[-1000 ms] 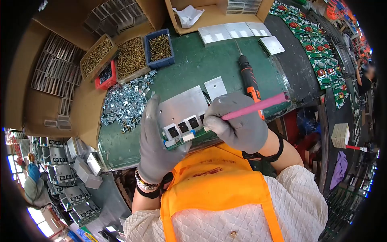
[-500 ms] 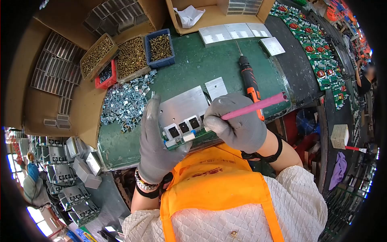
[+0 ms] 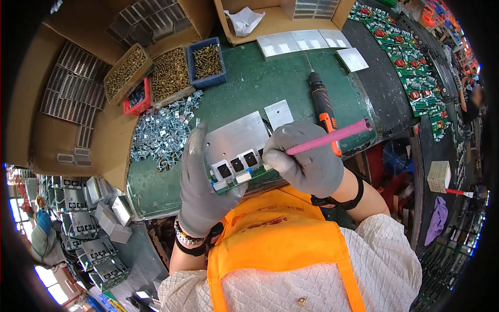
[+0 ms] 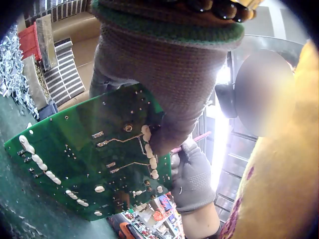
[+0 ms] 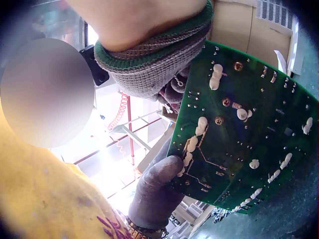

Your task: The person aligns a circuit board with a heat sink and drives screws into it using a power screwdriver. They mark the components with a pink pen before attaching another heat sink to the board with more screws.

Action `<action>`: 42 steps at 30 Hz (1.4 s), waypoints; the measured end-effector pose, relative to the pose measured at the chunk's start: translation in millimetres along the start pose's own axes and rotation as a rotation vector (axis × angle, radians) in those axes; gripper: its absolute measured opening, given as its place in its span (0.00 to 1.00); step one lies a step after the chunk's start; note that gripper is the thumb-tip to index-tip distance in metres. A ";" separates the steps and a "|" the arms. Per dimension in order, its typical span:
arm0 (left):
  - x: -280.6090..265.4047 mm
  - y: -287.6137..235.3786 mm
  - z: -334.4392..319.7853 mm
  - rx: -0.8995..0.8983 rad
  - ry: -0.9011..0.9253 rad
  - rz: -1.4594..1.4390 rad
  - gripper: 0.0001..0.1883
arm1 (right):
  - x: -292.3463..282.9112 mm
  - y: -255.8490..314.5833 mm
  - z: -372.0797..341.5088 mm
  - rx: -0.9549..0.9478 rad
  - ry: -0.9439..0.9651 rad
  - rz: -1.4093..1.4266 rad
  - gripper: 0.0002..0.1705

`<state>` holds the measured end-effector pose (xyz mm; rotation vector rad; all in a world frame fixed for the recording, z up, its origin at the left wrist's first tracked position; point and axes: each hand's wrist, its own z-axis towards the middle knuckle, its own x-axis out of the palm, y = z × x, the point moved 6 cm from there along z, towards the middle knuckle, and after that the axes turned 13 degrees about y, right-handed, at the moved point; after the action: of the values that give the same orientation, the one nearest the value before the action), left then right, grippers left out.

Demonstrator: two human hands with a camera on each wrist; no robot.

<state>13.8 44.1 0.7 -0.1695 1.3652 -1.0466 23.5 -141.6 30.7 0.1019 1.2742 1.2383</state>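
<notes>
My gloved left hand (image 3: 200, 184) grips a circuit board by its left side, with the fingers along the edge and the thumb under it. The green underside of the circuit board (image 4: 82, 149), dotted with white blobs, shows in both wrist views. On top in the head view is a flat metal plate (image 3: 236, 136), with black components (image 3: 237, 164) in white frames along its near edge. My gloved right hand (image 3: 306, 158) holds a pink rod (image 3: 332, 137) over the board's right end. The rod's working tip is hidden by the fingers.
An orange-and-black power screwdriver (image 3: 322, 104) lies to the right on the green table (image 3: 249, 78). Loose metal clips (image 3: 161, 132) are heaped at left, below boxes of brass-coloured screws (image 3: 169, 75). Silver heatsinks (image 3: 301, 41) stand at the back; green boards (image 3: 410, 67) line the right.
</notes>
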 end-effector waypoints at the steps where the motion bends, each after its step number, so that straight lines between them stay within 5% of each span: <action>1: 0.2 -0.3 0.1 -0.002 -0.002 -0.002 0.53 | -2.7 2.8 0.5 -0.015 0.028 -0.009 0.12; 3: -1.2 -2.9 0.5 0.001 -0.009 0.000 0.52 | -9.9 3.8 -4.5 -0.037 0.052 -0.023 0.12; 6: 0.0 -6.0 -9.9 -0.057 -0.001 0.063 0.51 | -44.6 -18.4 -36.4 -0.053 -0.384 0.091 0.05; 9: 13.8 -9.1 -22.5 -0.020 0.054 0.049 0.53 | -82.5 -86.4 -78.2 0.407 -0.537 0.030 0.09; 11: 32.5 0.0 -34.3 0.028 0.047 0.059 0.52 | -104.7 -142.8 -122.5 0.586 -0.596 0.083 0.13; 13: 49.3 5.2 -36.8 0.094 0.050 0.121 0.50 | -130.9 -182.7 -159.3 0.621 -0.642 -0.152 0.15; 16: 58.0 12.7 -27.5 0.087 0.091 0.049 0.49 | -164.6 -243.1 -219.0 0.764 -0.565 -0.530 0.18; 18: 58.2 17.3 -16.8 0.072 0.070 0.080 0.52 | -177.3 -270.9 -241.5 1.055 -0.429 -0.687 0.22; 21: 57.8 28.5 -0.4 0.054 0.059 0.114 0.58 | -162.2 -222.2 -217.7 0.831 -0.417 -0.801 0.24; 23: 55.5 35.2 7.9 0.050 0.046 0.127 0.59 | -124.9 -208.5 -207.3 0.737 -0.415 -0.222 0.25; 24: 56.2 39.2 10.1 0.047 0.044 0.131 0.59 | -97.9 -174.3 -181.4 0.905 -0.281 0.064 0.28; 26: 62.8 49.4 10.0 0.056 0.048 0.177 0.64 | -45.8 -178.4 -177.6 0.843 -0.161 0.240 0.39; 27: 65.2 50.5 9.0 0.073 0.072 0.150 0.65 | -37.7 -155.1 -155.2 0.940 -0.018 -0.138 0.43; 30: 74.6 52.1 1.4 0.132 0.116 0.125 0.65 | -25.7 -123.9 -113.4 1.027 0.087 -0.296 0.52; 34: 50.3 37.6 -1.5 0.220 0.168 0.213 0.59 | -12.6 -134.9 -104.9 1.092 0.118 -0.346 0.51; 35: 33.1 33.9 -0.5 0.214 0.085 0.236 0.48 | -14.5 -146.8 -113.9 1.014 0.044 -0.197 0.49; 36: 22.8 40.5 3.6 0.219 0.078 0.241 0.48 | -20.5 -154.7 -121.2 0.929 -0.027 -0.052 0.46; 39: -17.9 95.7 24.8 -0.005 -0.049 0.271 0.21 | -14.6 -141.8 -144.7 0.685 -0.217 1.192 0.36; 40: -22.6 116.2 34.0 -0.038 -0.026 0.361 0.14 | -6.2 -125.8 -151.4 0.685 -0.217 1.192 0.36; 42: -21.7 136.3 53.0 -0.109 0.084 0.412 0.10 | 11.4 -87.8 -154.7 0.396 -0.469 1.551 0.33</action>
<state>131.2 111.8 -58.4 0.0757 1.4565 -0.6416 -39.2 -253.8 -92.8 1.8194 0.8776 1.9718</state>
